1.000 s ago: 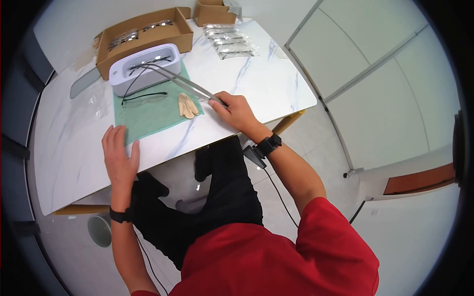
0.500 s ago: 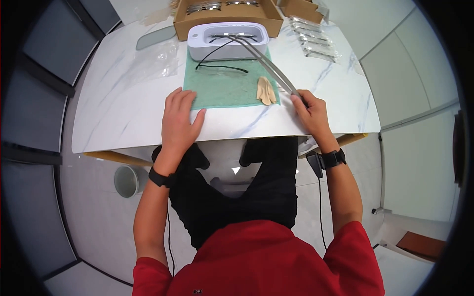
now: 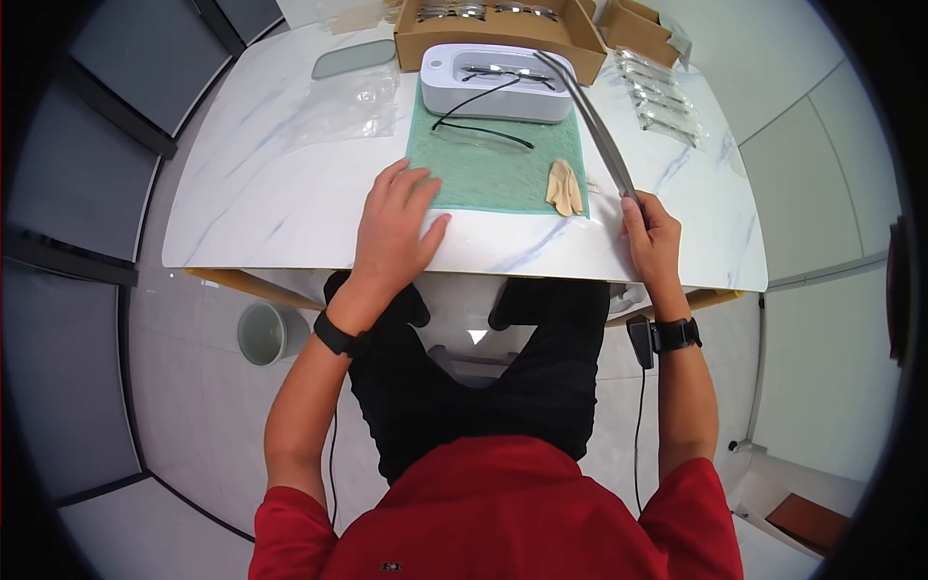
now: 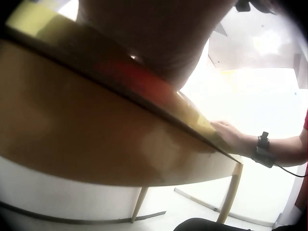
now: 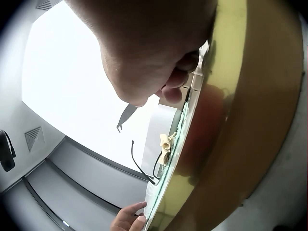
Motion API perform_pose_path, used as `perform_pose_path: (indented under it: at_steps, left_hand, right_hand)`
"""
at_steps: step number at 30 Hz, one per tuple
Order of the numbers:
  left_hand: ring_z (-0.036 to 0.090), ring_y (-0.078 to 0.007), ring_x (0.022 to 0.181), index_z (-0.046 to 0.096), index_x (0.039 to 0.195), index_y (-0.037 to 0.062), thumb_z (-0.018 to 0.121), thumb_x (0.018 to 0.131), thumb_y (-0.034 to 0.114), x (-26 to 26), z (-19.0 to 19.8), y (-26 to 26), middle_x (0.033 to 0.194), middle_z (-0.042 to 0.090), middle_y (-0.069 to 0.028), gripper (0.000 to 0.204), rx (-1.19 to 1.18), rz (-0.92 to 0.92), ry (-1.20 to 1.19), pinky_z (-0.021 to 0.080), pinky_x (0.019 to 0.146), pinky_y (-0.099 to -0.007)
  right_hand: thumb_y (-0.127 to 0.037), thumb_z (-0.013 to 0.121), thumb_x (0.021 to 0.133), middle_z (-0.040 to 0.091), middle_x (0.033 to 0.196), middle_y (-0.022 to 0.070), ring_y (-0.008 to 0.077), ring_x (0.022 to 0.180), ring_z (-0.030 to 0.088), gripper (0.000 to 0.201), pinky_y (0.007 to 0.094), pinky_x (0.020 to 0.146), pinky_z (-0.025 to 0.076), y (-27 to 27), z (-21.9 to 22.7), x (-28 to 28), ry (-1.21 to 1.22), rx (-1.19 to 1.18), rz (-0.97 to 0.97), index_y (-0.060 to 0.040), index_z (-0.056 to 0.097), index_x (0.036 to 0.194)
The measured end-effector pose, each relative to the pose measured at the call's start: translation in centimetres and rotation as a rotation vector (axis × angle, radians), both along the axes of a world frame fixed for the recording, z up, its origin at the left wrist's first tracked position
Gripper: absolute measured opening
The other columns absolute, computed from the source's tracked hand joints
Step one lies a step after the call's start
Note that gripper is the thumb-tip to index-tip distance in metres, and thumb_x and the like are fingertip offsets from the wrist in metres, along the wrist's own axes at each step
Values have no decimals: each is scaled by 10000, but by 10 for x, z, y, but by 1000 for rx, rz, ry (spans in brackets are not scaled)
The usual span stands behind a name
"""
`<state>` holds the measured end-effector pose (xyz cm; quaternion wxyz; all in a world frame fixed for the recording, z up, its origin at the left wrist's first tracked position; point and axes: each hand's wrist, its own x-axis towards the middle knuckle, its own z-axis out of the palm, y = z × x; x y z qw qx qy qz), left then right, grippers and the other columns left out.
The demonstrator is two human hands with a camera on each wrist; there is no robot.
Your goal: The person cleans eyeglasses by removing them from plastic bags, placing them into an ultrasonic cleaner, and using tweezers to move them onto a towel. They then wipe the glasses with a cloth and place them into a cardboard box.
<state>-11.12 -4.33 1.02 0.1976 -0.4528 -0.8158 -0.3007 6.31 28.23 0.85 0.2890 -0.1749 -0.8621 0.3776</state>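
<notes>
My right hand (image 3: 657,237) grips a pair of long grey metal tweezers (image 3: 604,135) near their back end. The tweezers' tips (image 3: 541,55) overlap the right part of a white and lilac ultrasonic cleaner (image 3: 498,103) in the head view. Black-framed eyeglasses (image 3: 483,129) sit with their front in the cleaner's tank and their temples hanging out over the near wall, above a green cloth (image 3: 493,179). My left hand (image 3: 394,227) lies with fingers spread at the cloth's near left corner, holding nothing. Beige finger cots (image 3: 564,188) rest on the cloth's right side.
Behind the cleaner stands a cardboard box (image 3: 570,58) with several eyeglasses. Bagged eyeglasses (image 3: 662,101) lie in a row at the back right, beside a smaller carton (image 3: 638,34). A grey lid (image 3: 355,60) and clear plastic bags (image 3: 353,106) are on the left.
The tweezers' tips have swung out of the tank's middle toward the right, away from the eyeglasses. The eyeglasses stay in the cleaner. The head view has turned, shifting the whole scene.
</notes>
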Motion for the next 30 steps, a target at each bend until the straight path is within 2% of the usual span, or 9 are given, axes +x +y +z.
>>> perform_pose_path:
  at_steps: [5,7,8,10,14,19,25,26,30]
  left_hand:
    - [494,-431,1335,693,1116,14,817,745,206,55,67,17,1318,604,-168,435,-116,-217,92,439,1091,-518]
    - [580,-430,1239,687,1004,-35,733,731,165,87,100,32,1169,652,-217,341,-147,-417,159,489,1055,-515]
    - [617,-411,1201,687,969,-59,659,753,112,110,108,40,1120,670,-232,277,34,-464,126,509,1037,-511]
    - [628,-355,1206,701,960,-56,625,798,155,140,138,38,1112,686,-221,276,-46,-482,336,510,1056,-464]
    - [601,-328,1219,734,981,-5,627,853,197,170,167,30,1120,695,-156,262,9,-491,287,465,1077,-467]
    - [572,-329,1212,764,1001,30,614,894,228,184,178,18,1137,699,-116,270,-46,-465,291,420,1084,-493]
    - [601,-319,1144,763,965,28,628,871,197,191,161,25,1040,707,-114,236,67,-380,286,450,1014,-431]
    - [608,-307,1103,764,960,31,633,870,197,180,159,21,1021,706,-111,231,80,-385,339,464,969,-411]
    - [625,-301,1233,711,974,-12,658,822,162,158,182,-7,1108,700,-152,237,-110,-536,55,508,1057,-429]
  right_hand:
    - [-221,677,1023,628,687,9,65,625,562,240,247,599,463,-2,3,0,18,24,-38,6,715,1093]
    - [-218,677,1023,625,692,4,62,629,557,242,243,598,459,-1,2,1,9,18,-38,11,714,1093]
    - [-217,677,1023,623,694,1,61,631,554,243,241,598,457,0,2,0,6,16,-41,13,713,1092]
    - [-212,676,1025,621,698,-2,56,638,549,245,233,600,452,-1,1,0,-1,-39,-36,19,709,1101]
    - [-206,662,1036,616,704,-9,54,648,546,238,226,604,440,-1,1,1,-11,21,-24,20,703,1102]
    - [-199,638,1053,608,713,-17,48,670,531,231,217,620,424,-2,0,2,-14,49,-25,21,695,1094]
    - [-138,648,1021,613,687,-15,51,640,551,177,230,602,456,-3,-1,1,22,140,-9,12,713,1088]
    - [-154,682,1001,641,677,26,73,614,583,156,257,590,480,-4,0,1,37,121,-18,-26,727,1076]
    - [-150,734,953,620,660,76,122,562,577,189,281,564,474,-4,1,4,8,243,5,-31,733,1099]
